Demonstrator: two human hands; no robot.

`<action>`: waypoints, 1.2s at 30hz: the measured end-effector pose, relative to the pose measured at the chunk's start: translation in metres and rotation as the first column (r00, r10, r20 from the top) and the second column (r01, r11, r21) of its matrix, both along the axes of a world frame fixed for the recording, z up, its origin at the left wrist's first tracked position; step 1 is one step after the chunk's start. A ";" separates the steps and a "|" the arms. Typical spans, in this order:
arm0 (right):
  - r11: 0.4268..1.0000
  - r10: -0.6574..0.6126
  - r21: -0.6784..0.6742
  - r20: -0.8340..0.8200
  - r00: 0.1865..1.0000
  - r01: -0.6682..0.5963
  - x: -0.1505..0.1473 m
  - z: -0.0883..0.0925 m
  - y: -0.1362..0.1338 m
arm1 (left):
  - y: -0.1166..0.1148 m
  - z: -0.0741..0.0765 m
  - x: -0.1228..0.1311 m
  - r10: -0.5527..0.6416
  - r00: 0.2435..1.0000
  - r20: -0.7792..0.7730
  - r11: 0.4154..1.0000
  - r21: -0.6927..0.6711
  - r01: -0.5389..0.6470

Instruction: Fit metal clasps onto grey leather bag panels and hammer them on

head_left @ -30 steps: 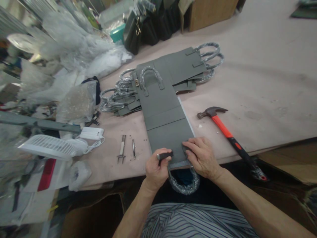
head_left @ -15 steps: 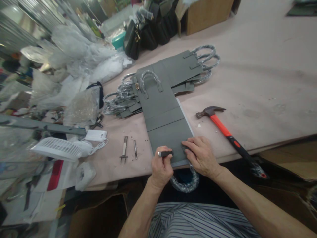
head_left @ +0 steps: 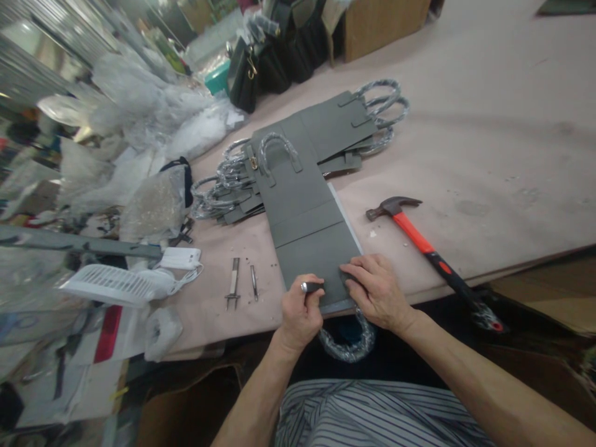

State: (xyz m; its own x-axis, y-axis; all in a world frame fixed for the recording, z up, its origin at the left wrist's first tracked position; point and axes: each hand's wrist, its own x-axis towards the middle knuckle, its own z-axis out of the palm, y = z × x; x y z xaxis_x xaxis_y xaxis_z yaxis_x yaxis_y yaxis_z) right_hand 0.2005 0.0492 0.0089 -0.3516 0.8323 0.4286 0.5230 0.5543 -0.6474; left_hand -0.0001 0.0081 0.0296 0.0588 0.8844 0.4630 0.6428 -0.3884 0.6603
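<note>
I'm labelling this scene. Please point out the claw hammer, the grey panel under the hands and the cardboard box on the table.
Claw hammer (head_left: 434,256), head view: its handle.
Grey panel (head_left: 306,222), head view: its flat face.
Cardboard box (head_left: 387,28), head view: its side wall.

Head camera: we look from the wearer's head, forward and steeply down.
Striped shirt (head_left: 367,415): we see it closest, at our bottom edge.
Left hand (head_left: 300,312) and right hand (head_left: 379,292): we have both near, below our middle.
Gray bag panel (head_left: 302,202): we look along its length from the near end.
Claw hammer (head_left: 416,237): we take it in whole, right of centre.
Worktable (head_left: 475,136): we face across it, its near edge rising rightward through our view.
Cardboard box (head_left: 386,28): we see it farther off, cut by our top edge.
</note>
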 end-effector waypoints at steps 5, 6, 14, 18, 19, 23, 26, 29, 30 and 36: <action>1.000 -0.005 -0.002 0.011 1.000 0.005 -0.001 0.001 -0.001 | 0.002 0.002 -0.007 -0.021 0.998 0.055 0.999 -0.041 0.023; 1.000 -0.003 0.002 0.013 1.000 0.003 -0.001 0.001 -0.001 | 0.001 0.001 -0.007 -0.003 0.998 0.061 0.999 -0.036 0.006; 0.999 0.010 0.031 0.020 1.000 -0.011 0.000 0.004 0.000 | -0.008 -0.010 0.004 0.100 0.995 0.008 0.992 0.073 -0.100; 1.000 0.002 0.021 0.018 1.000 -0.002 0.000 0.003 0.000 | -0.005 -0.007 0.007 0.106 0.994 -0.025 0.993 0.053 -0.104; 1.000 0.000 0.015 0.018 1.000 0.000 -0.001 0.002 0.000 | -0.004 -0.006 0.006 0.093 0.995 -0.028 0.994 0.052 -0.091; 1.000 0.004 -0.028 0.044 0.999 -0.003 -0.002 0.005 -0.001 | 0.002 0.000 0.003 0.005 1.000 -0.012 1.000 0.029 -0.005; 0.998 0.045 -0.048 0.092 0.995 -0.041 0.004 0.014 0.003 | 0.004 0.002 0.000 -0.011 1.000 0.025 1.000 -0.005 0.011; 0.999 -0.040 0.000 0.184 0.982 0.040 0.024 0.025 0.011 | 0.004 0.002 -0.001 -0.002 0.997 0.073 0.998 -0.057 0.006; 0.994 -0.113 0.034 0.228 0.967 0.108 0.033 0.028 0.014 | 0.004 0.002 -0.001 0.002 0.996 0.086 0.998 -0.066 0.003; 0.906 -0.337 -0.004 0.598 0.727 0.424 0.088 0.027 0.020 | 0.004 -0.002 -0.001 -0.010 0.993 0.115 1.000 -0.020 0.013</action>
